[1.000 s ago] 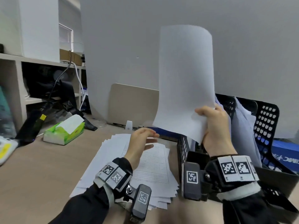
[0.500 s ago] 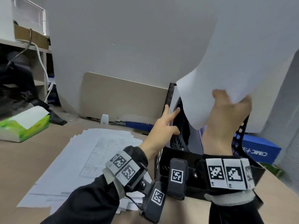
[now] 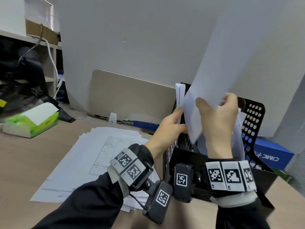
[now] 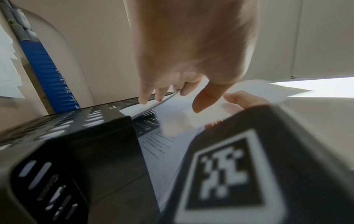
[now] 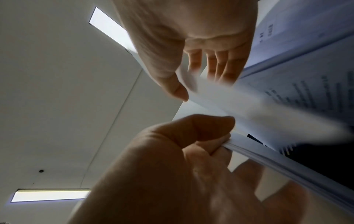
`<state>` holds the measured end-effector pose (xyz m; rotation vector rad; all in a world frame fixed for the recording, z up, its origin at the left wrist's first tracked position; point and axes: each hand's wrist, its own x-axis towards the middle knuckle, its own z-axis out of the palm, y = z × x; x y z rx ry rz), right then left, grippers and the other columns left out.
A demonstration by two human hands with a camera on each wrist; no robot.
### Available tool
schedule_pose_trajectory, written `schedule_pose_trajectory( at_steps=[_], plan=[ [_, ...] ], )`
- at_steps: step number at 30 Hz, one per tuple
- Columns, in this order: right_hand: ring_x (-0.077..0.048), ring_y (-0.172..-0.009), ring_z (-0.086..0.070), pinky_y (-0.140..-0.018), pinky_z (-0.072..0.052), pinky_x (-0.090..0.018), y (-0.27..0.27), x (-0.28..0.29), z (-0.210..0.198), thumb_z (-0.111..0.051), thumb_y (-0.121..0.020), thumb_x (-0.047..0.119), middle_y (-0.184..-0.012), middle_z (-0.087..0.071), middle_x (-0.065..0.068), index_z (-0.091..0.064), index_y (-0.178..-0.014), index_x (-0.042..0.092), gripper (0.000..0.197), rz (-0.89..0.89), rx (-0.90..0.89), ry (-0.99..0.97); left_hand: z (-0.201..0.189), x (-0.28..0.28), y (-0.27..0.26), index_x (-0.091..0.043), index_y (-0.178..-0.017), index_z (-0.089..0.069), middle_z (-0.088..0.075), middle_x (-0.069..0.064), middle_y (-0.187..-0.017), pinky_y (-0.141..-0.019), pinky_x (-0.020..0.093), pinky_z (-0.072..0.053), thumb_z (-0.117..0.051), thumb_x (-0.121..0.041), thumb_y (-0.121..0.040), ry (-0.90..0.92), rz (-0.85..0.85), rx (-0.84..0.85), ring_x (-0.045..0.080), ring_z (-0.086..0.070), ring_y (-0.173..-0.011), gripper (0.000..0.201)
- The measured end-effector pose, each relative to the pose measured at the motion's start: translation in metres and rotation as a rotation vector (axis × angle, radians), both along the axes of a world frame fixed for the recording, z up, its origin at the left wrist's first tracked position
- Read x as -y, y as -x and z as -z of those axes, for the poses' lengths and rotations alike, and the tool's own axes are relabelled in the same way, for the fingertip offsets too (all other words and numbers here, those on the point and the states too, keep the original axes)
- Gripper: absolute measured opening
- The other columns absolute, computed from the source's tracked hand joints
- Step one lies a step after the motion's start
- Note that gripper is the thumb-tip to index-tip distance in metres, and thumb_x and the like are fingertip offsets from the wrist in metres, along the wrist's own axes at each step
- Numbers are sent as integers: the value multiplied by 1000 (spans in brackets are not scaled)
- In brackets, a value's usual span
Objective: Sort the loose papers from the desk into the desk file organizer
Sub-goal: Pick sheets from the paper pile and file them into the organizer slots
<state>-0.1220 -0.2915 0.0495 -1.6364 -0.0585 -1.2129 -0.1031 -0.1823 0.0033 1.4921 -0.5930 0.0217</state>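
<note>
Filed papers (image 3: 179,95) crowding organizer (image 3: 252,119) slot

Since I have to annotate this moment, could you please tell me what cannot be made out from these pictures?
- Head view: the sheet held by the right hand runs off the top edge.
- Head view: both hands and the sheet hide the inside of the file organizer, so its slots cannot be counted.
- Left wrist view: print on the filed papers is too blurred to read.
- Right wrist view: the sheet is smeared where the left hand pinches the filed papers.

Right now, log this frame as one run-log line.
phase: filing | right hand: pinches sheet over file organizer | left hand: holds filed papers aside | desk pile: remains
</note>
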Motion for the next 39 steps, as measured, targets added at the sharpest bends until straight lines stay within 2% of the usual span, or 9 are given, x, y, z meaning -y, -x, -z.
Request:
schedule_pose_trajectory(
  at_steps=[3,8,17,21,25,27,32,35,39],
  plan=[
    [-7,-77,-58,-66,-42,-23,-4,1,6,-70,-81,17,-78,-59,13,-54,-76,30,22,58,-62,149,2,3,-3,-17,-158,-26,-28,3,-162,-122,32,-26,-50,4,-92,4,-28,3,14,-25,-150,73],
    [-2,-73,-55,-64,-42,-24,-7,1,12,-68,-87,18,-75,-56,16,-55,-82,23,15,113,-53,224,4,7,-3,-16,-158,-25,-23,-6,-164,-122,40,-27,-52,1,-86,16,-28,12,6,-21,-149,79],
    [2,-71,-53,-61,-39,-8,-16,2,18,-66,-93,17,-78,-53,15,-51,-86,22,17,50,-9,197,3,5,-3,-17,-157,-27,-29,-5,-163,-120,43,-32,-53,-4,-81,23,-33,-3,12,-31,-147,82],
    [-1,-70,-52,-65,-40,-9,-20,1,22,-64,-94,17,-77,-50,15,-50,-92,18,15,52,97,181,4,6,-5,-18,-157,-26,-25,15,-160,-120,47,-27,-52,4,-88,23,-44,-3,33,-26,-146,77],
    [-6,-74,-56,-69,-46,-21,-25,-1,28,-63,-95,16,-80,-54,12,-49,-95,18,14,2,90,144,4,5,-6,-16,-157,-27,-28,-4,-163,-121,40,-30,-55,-2,-82,37,-24,-1,11,-28,-148,82],
    [-9,-77,-59,-72,-48,-25,-25,-3,29,-62,-96,17,-83,-58,12,-50,-97,20,13,-10,114,76,4,5,-6,-18,-157,-29,-29,-7,-162,-121,40,-31,-55,-10,-74,43,-18,-8,10,-30,-147,87],
    [-4,-83,-62,-74,-47,-15,-21,-3,26,-61,-98,18,-91,-62,8,-48,-97,28,16,-31,230,-31,6,5,-11,-17,-156,-31,-35,0,-160,-121,35,-30,-53,3,-87,37,-35,-1,15,-30,-147,76],
    [-1,-75,-55,-71,-44,-17,-29,0,31,-62,-97,21,-84,-55,13,-48,-96,20,14,-11,112,32,5,4,-9,-15,-156,-30,-33,1,-161,-116,22,-30,-51,7,-88,24,-31,20,6,-32,-144,74],
    [-3,-69,-51,-63,-40,-13,-35,0,38,-63,-96,22,-79,-52,10,-49,-93,17,15,3,10,107,3,4,-8,-11,-156,-29,-34,5,-160,-116,26,-33,-50,10,-88,49,-28,23,13,-34,-145,74]
  ],
)
